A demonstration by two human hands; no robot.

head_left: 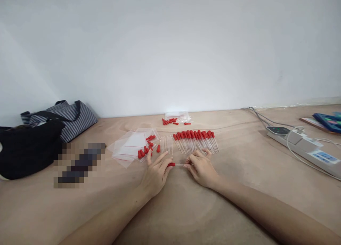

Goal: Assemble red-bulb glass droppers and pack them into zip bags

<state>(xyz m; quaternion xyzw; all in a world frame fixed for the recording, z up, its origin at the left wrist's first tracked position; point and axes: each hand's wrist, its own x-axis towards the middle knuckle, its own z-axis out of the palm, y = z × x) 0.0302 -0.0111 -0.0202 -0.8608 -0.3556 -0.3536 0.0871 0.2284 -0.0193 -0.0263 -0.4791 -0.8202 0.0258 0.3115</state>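
My left hand pinches a red rubber dropper bulb. A thin glass dropper tube runs from the bulb into the closed fingertips of my right hand. Bulb and tube lie in line, low over the table; how far the tube sits inside the bulb is hidden. Just beyond my hands is a row of droppers with red bulbs, glass ends toward me. Several bare glass tubes lie left of that row. Loose red bulbs are scattered beyond my left hand.
Clear zip bags lie left of the bulbs. More red bulbs and a bag are near the wall. A power strip with cables stands right; a striped bag, a black bag and a blurred dark item lie left.
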